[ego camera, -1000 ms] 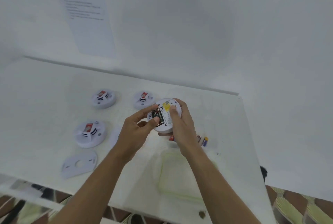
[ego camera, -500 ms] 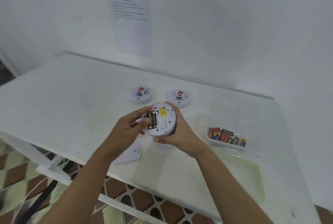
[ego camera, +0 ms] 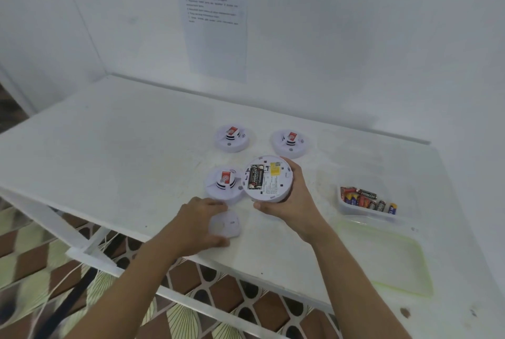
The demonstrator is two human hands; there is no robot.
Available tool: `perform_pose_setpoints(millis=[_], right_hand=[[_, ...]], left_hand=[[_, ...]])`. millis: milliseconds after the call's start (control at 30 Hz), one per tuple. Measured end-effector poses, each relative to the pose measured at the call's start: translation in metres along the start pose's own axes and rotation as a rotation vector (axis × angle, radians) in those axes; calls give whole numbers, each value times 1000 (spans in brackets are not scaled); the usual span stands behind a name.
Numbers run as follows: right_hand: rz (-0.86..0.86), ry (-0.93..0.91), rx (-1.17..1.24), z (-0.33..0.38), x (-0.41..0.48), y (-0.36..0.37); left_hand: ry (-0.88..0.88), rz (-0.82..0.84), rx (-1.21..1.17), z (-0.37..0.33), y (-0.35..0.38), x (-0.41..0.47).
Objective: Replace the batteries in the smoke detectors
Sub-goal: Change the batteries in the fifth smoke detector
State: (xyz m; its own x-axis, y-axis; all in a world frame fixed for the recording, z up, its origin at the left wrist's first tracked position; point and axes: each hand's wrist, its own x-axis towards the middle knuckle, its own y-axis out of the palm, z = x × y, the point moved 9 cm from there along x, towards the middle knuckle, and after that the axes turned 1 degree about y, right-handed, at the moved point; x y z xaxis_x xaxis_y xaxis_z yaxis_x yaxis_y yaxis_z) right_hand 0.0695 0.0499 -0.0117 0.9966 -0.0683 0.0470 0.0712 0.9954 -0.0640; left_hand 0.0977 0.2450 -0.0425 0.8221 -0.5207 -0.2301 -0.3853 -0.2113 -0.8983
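At the bench edge, fingers of the left hand curled round the loose cover plate, having left the seated batteries, while beyond, the right hand clasped the upturned smoke detector by its rim.

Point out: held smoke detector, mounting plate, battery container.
held smoke detector (ego camera: 273, 183), head view, labelled back face
mounting plate (ego camera: 225, 225), head view, centre of its top
battery container (ego camera: 355, 210), head view, near wall
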Motion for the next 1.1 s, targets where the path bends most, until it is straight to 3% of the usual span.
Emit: perform_pose_setpoints(millis=[233, 400, 467, 600, 700, 767, 933, 1100], right_hand=[[-18, 24, -50, -8, -1, 2], [-2, 28, -66, -8, 0, 9], [11, 22, -80, -7, 1, 13], [76, 38, -112, -6, 1, 26], [120, 41, -151, -4, 1, 38], [138, 34, -179, -2, 0, 43], [166, 17, -199, 2, -1, 52], [168, 26, -146, 2, -1, 53]], left_hand=[[73, -56, -84, 5, -9, -4], [124, -207, -341, 21, -37, -10], [100, -290, -528, 26, -55, -13], [122, -446, -1138, 25, -83, -15], [133, -486, -1401, 16, -89, -7], [70, -479, -1401, 8, -86, -1], [-195, -577, -990, 17, -74, 2], [-259, -642, -836, 21, -70, -3]])
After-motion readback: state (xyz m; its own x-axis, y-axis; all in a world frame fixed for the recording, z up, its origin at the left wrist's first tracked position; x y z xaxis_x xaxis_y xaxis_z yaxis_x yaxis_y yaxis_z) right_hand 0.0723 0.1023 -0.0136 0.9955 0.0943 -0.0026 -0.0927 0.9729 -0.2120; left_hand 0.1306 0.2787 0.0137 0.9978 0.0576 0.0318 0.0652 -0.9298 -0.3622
